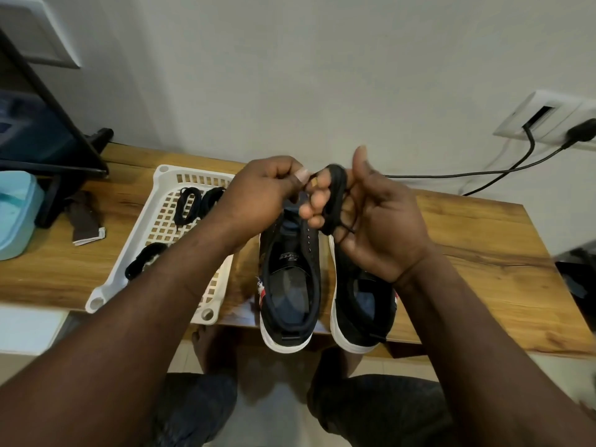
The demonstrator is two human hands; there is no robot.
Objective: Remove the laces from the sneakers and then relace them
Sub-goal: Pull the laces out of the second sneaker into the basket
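Note:
Two dark navy sneakers with white soles stand side by side on the wooden table, heels toward me: the left sneaker (290, 285) with bare eyelets showing, and the right sneaker (358, 304) partly hidden under my right wrist. Above them my right hand (377, 221) holds a coiled black lace (337, 195) wound around its fingers. My left hand (264, 191) pinches the end of that same lace between thumb and forefinger. Both hands hover over the sneakers' tongues.
A white perforated tray (161, 175) to the left holds three bundled black laces (188, 204). Farther left are a light blue container (16, 214), a folded brown cloth (85, 221) and a dark monitor stand. A wall socket (545, 121) with black cables is at the right.

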